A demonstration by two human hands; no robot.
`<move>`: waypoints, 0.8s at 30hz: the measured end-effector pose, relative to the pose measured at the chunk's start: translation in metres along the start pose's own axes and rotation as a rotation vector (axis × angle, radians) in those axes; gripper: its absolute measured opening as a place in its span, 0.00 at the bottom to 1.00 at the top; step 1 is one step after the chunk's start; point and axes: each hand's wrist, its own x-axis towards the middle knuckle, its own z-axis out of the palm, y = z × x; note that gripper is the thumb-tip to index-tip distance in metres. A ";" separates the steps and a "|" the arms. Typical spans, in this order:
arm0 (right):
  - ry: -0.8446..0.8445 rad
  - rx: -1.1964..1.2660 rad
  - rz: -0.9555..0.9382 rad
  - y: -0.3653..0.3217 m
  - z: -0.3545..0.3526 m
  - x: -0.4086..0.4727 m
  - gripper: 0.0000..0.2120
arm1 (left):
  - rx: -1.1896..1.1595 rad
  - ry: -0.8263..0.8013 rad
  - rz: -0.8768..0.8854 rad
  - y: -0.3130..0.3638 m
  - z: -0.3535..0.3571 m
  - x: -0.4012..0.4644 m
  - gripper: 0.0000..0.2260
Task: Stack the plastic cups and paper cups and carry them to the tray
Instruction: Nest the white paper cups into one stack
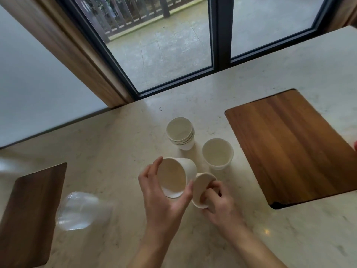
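1. In the middle of the frame, low down, the left hand point(164, 196) is wrapped around a tilted paper cup point(176, 176), and the right hand point(216, 198) pinches a second paper cup point(202, 188) just beside it.
2. Squeezing too hard could dent the thin paper. A crooked push could jam the cups.
3. A stack of paper cups point(180, 133) and a single cup point(218, 153) stand above on the smooth, pale tabletop point(116, 144).
4. Shiny clear plastic cups point(81, 210) lie at lower left. The flat wooden tray point(289, 144) sits right.

The clear plastic cups point(83, 210) are motion-blurred; their count cannot be determined. The dark wooden board point(29, 213) is cut off by the left edge. A red object point(355, 146) at the right edge is unidentifiable.
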 end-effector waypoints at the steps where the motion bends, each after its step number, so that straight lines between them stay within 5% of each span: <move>1: -0.008 -0.005 -0.017 -0.001 0.001 0.001 0.15 | -0.005 0.004 0.009 0.002 -0.003 -0.004 0.39; 10: -0.088 0.036 -0.087 -0.018 0.003 0.005 0.14 | 0.056 -0.072 -0.014 -0.013 -0.003 -0.027 0.39; 14: 0.051 0.117 -0.133 -0.017 -0.011 -0.006 0.17 | 0.119 -0.069 -0.117 -0.029 -0.001 -0.022 0.39; 19: 0.327 -0.022 -0.069 -0.009 -0.041 0.012 0.18 | 0.274 -0.251 -0.084 -0.041 0.012 -0.021 0.38; 24: 0.279 0.021 0.104 0.002 -0.056 0.058 0.37 | 0.313 -0.356 -0.093 -0.054 0.019 -0.027 0.41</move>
